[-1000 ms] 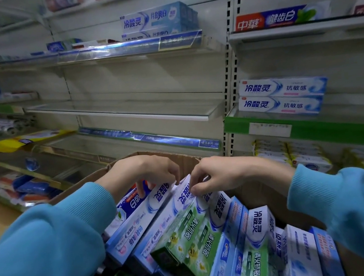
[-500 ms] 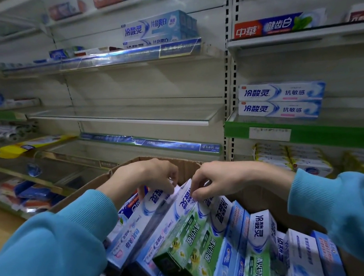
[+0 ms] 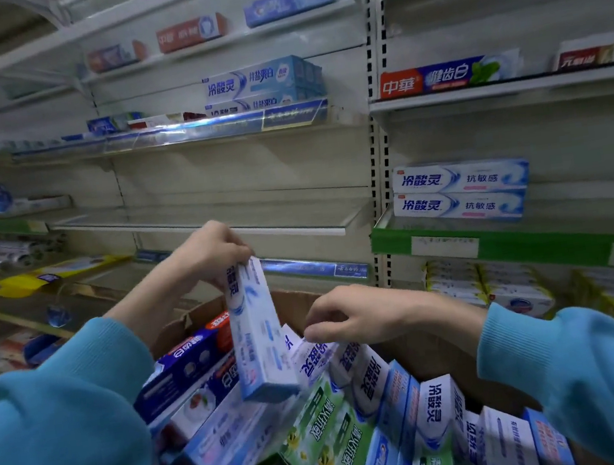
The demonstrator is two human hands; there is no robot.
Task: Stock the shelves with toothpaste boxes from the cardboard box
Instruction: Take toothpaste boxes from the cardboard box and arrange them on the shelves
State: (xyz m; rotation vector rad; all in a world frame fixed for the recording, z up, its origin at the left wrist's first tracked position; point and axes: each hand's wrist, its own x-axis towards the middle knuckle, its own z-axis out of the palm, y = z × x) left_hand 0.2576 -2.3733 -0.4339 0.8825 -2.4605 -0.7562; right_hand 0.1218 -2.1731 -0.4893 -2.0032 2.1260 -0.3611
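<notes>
Store shelving w/ a bare glass shelf (image 3: 218,220) is faced; a white-blue toothpaste box (image 3: 259,340) is held upright over the cardboard box (image 3: 295,304) by left hand (image 3: 210,252), grip clamped on its top, right hand (image 3: 351,316) pinching another box (image 3: 310,356) still in the pile; next, prob. a lift to that shelf is called for.

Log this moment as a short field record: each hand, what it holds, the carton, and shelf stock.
left hand: grips white-blue toothpaste box by its top end, lifted nearly upright above the carton
right hand: pinches end of another white-blue box lying in the carton
cardboard box: crowded with mixed boxes
glass shelf: bare where visible
green-edged shelf: two stacked white-blue boxes
</notes>
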